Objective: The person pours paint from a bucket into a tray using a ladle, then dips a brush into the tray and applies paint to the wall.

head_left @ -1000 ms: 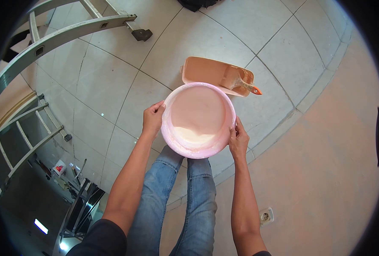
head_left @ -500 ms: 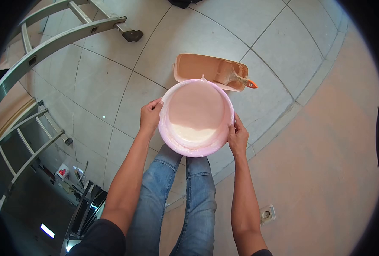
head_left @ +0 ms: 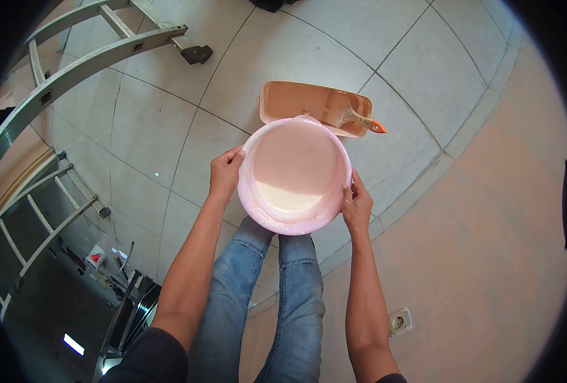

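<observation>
A round pink tub [head_left: 255, 207] of pale pink paint [head_left: 296, 153] is held between my two hands, tilted away from me. The paint lies against the far side and reaches the far rim, where some appears to spill over. My left hand [head_left: 226, 172] grips the left rim, thumb and fingers closed. On the right rim, my right hand [head_left: 357, 205] is closed the same way. Just beyond and partly behind the tub is a peach-coloured paint tray [head_left: 283, 92]. A wide paintbrush [head_left: 363, 121] with an orange-tipped handle rests across the tray's right end.
An aluminium ladder [head_left: 86, 64] stands at upper left, its black foot on the tiled floor [head_left: 162, 121]. Another ladder [head_left: 47, 223] shows at left, above assorted tools [head_left: 114, 268]. A peach-painted wall [head_left: 462, 255] with a socket [head_left: 399, 323] runs along the right.
More paint shows at the tub's far rim, where a small drip was before, and the tray's inside looks more evenly coated. Both hands keep their grip in nearly the same place.
</observation>
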